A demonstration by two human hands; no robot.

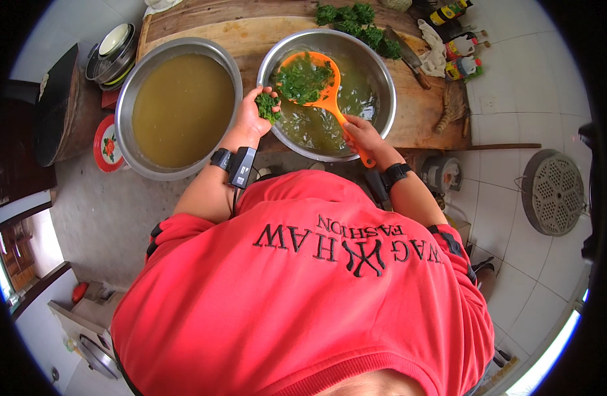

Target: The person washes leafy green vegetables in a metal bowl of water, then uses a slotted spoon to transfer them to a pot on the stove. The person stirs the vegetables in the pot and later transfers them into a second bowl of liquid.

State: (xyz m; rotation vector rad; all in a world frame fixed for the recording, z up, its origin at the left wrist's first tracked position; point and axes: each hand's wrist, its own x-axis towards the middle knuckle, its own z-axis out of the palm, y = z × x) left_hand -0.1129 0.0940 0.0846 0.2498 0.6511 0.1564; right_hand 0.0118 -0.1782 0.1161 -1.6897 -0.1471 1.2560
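My right hand [364,136] grips the handle of an orange slotted ladle [328,99]. Its bowl is over the steel basin [390,116] on the right and holds chopped leafy greens [303,79]. Greenish water [323,129] with bits of leaf fills much of that basin. At the basin's left rim, my left hand [251,115] cups a clump of wet chopped greens [267,106]. To the left of this hand is a second steel basin [236,79], holding cloudy yellow-brown liquid [182,109].
Curly leafy greens [355,22] lie on the wooden board [412,119] behind the right basin. A cleaver [405,52], a white cloth [432,47] and several bottles [462,67] are at the right. Stacked bowls [112,54] and a red floral plate [108,143] stand left.
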